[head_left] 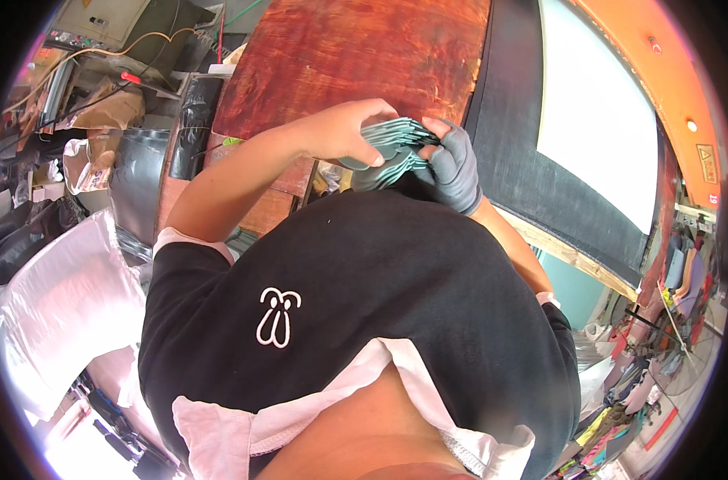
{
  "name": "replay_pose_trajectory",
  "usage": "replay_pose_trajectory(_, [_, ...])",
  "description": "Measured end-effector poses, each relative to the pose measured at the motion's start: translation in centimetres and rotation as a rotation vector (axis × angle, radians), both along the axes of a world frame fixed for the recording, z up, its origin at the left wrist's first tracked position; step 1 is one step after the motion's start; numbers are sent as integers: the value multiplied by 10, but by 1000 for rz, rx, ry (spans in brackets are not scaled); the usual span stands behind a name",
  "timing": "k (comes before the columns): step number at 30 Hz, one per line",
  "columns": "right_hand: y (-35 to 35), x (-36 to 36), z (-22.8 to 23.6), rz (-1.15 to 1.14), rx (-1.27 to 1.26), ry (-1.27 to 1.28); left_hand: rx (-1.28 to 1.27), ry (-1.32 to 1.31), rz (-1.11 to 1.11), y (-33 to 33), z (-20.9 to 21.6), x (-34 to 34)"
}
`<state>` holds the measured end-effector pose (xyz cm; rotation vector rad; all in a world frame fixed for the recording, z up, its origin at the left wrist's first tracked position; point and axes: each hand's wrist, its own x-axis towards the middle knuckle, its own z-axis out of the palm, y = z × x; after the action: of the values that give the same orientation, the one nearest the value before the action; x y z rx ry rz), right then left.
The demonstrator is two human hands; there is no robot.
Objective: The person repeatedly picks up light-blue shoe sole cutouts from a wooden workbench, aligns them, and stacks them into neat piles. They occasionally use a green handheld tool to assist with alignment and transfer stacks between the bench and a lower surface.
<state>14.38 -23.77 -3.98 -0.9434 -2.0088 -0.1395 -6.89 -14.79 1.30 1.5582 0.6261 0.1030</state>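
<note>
A stack of thin, flat grey-green cut pieces is held up between my two hands, in front of my chest. Its edges fan apart into an upper and a lower bunch, with a gap between them. My bare left hand closes on the left end, thumb below and fingers above. On the right end, my right hand grips the pieces; it wears a grey glove that leaves some fingertips bare. What the pieces are made of I cannot tell. My chest hides the lowest part of the stack.
Beyond my hands lies a reddish-brown worn board. To the right runs a black work surface with a white sheet, beside an orange machine frame. Plastic-wrapped bundles crowd the left; coloured scraps lie lower right.
</note>
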Motion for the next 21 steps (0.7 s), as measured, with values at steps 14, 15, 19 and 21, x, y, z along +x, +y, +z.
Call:
replay_pose_trajectory(14, [12,-4,10,-15,-37,-18,-353,16,-10,38,-4,1])
replay_pose_trajectory(15, [13,-4,11,-3,-15,-9,-374,20,-26,40,-5,1])
replay_pose_trajectory(19, [18,-1,16,110,66,-62,-438,22,-92,45,-5,2])
replay_pose_trajectory(21, [21,0,17,153,61,-57,-465,16,-104,48,-5,2])
